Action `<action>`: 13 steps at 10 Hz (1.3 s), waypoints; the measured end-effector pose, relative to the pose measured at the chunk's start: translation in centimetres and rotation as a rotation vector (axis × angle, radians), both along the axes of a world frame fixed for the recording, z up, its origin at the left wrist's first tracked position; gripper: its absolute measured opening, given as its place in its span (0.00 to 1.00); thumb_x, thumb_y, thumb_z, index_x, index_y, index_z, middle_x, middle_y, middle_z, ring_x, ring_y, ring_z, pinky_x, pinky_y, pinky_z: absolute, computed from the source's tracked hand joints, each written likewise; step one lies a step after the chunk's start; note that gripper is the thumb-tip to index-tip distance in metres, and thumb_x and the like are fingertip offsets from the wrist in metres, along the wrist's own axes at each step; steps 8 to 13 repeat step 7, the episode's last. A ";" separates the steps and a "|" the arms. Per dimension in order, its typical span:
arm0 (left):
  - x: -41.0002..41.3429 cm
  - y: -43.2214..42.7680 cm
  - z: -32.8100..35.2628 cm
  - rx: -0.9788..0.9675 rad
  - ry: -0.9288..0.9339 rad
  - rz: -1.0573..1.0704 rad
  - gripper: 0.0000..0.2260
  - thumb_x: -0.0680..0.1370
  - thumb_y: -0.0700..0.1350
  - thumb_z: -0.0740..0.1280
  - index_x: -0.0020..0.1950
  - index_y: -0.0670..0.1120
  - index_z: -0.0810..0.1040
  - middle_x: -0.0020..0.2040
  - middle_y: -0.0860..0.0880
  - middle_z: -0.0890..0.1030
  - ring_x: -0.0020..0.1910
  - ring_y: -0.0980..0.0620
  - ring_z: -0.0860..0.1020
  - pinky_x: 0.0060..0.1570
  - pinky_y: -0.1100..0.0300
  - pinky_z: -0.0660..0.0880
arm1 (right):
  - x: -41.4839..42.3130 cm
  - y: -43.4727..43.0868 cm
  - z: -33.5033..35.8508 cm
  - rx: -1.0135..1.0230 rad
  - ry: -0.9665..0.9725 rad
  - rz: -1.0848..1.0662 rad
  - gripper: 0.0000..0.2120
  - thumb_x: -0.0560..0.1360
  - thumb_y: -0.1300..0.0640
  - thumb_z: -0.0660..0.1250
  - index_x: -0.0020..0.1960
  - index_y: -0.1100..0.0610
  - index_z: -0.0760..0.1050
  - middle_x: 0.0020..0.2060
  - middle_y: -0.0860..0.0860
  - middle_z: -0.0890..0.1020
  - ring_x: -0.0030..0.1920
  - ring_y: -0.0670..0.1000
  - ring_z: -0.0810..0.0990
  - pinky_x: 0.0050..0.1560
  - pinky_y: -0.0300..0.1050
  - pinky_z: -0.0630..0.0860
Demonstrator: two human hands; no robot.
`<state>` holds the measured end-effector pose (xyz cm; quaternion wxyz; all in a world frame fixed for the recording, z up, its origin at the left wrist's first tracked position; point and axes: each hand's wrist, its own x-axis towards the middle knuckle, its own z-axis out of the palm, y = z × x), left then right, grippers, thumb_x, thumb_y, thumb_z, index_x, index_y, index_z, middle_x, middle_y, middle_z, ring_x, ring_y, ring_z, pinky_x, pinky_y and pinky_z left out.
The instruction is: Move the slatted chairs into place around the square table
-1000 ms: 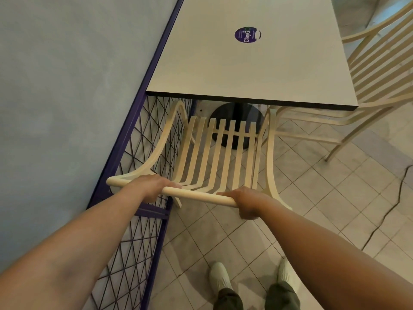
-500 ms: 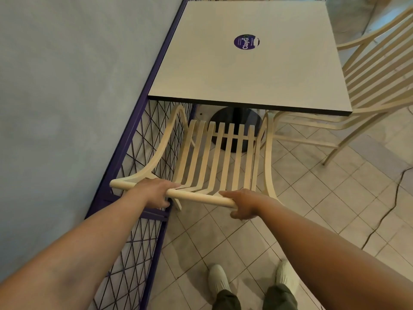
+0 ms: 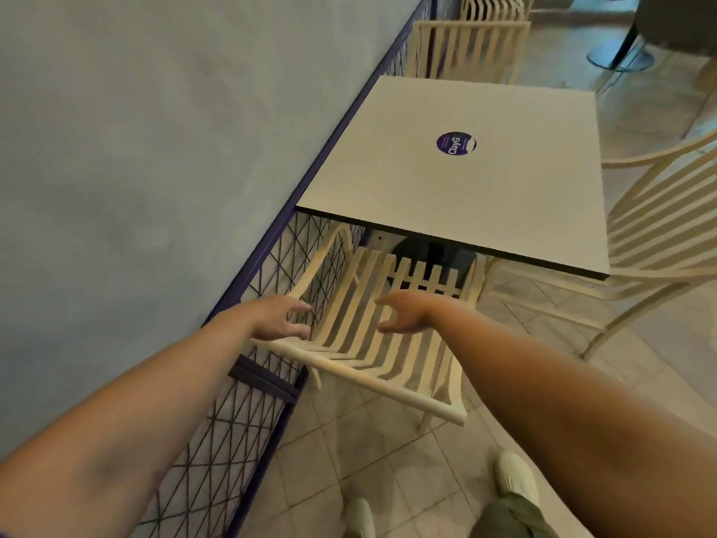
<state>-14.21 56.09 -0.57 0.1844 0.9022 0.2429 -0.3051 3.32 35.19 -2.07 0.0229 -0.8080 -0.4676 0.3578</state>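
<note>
A plain, pale grey wall fills the left side, matte and unmarked. Along its foot runs a low purple metal fence, a frame filled with criss-crossed dark wire, stretching from the near corner away into the distance. The floor is laid with square beige tiles set on the diagonal with darker grout. Farther off, at the upper right, the floor looks smoother and glossier, and a round metal pedestal base stands there under something dark. The light is soft and even, with faint shadows.
</note>
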 end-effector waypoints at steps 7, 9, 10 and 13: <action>-0.3 -32.9 19.7 0.463 -0.253 0.878 0.28 0.77 0.65 0.66 0.74 0.54 0.70 0.70 0.49 0.75 0.63 0.47 0.76 0.60 0.50 0.75 | 8.1 -8.1 21.5 0.459 -0.156 0.826 0.33 0.77 0.43 0.68 0.77 0.52 0.61 0.73 0.54 0.70 0.71 0.56 0.70 0.68 0.53 0.68; -0.3 -32.9 19.7 0.463 -0.253 0.878 0.28 0.77 0.65 0.66 0.74 0.54 0.70 0.70 0.49 0.75 0.63 0.47 0.76 0.60 0.50 0.75 | 8.1 -8.1 21.5 0.459 -0.156 0.826 0.33 0.77 0.43 0.68 0.77 0.52 0.61 0.73 0.54 0.70 0.71 0.56 0.70 0.68 0.53 0.68; -0.3 -32.9 19.7 0.463 -0.253 0.878 0.28 0.77 0.65 0.66 0.74 0.54 0.70 0.70 0.49 0.75 0.63 0.47 0.76 0.60 0.50 0.75 | 8.1 -8.1 21.5 0.459 -0.156 0.826 0.33 0.77 0.43 0.68 0.77 0.52 0.61 0.73 0.54 0.70 0.71 0.56 0.70 0.68 0.53 0.68; -0.3 -32.9 19.7 0.463 -0.253 0.878 0.28 0.77 0.65 0.66 0.74 0.54 0.70 0.70 0.49 0.75 0.63 0.47 0.76 0.60 0.50 0.75 | 8.1 -8.1 21.5 0.459 -0.156 0.826 0.33 0.77 0.43 0.68 0.77 0.52 0.61 0.73 0.54 0.70 0.71 0.56 0.70 0.68 0.53 0.68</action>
